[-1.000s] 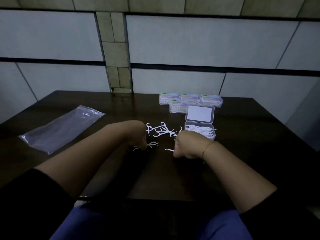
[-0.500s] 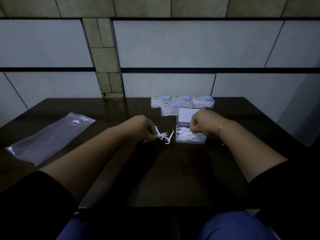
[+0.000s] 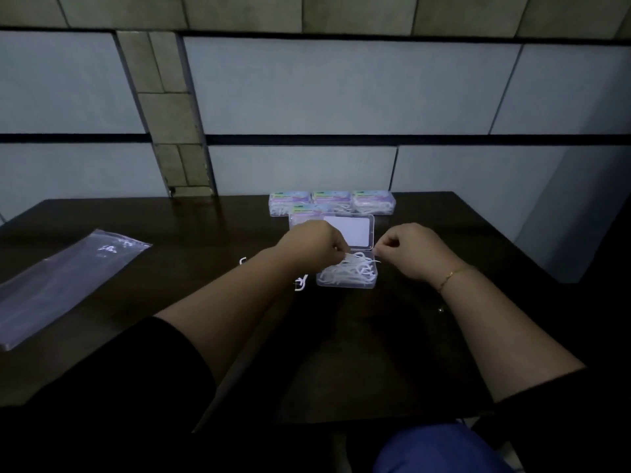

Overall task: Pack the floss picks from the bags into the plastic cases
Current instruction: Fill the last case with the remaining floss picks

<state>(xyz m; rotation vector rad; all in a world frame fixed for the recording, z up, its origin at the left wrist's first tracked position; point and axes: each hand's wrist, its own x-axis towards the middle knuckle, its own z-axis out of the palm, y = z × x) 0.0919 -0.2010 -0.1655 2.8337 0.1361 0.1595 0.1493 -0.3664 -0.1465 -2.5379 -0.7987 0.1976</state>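
Note:
An open clear plastic case (image 3: 346,282) sits mid-table, its lid (image 3: 350,229) folded back, with several white floss picks (image 3: 348,272) piled inside. My left hand (image 3: 312,242) hovers over the case's left side, fingers pinched on a bunch of picks that reach into it. At the case's right rim my right hand (image 3: 411,249) is curled, its fingertips on a pick. A few loose picks (image 3: 301,283) lie on the table left of the case, partly hidden by my left forearm.
Several closed, filled cases (image 3: 333,201) stand in a row behind the open one. An empty clear plastic bag (image 3: 65,281) lies flat at the table's left. The dark table (image 3: 191,233) ends at a tiled wall behind.
My left hand carried a bunch of picks rightward from the table to over the case. My right hand stayed by the case's right side. The loose pile on the table has shrunk.

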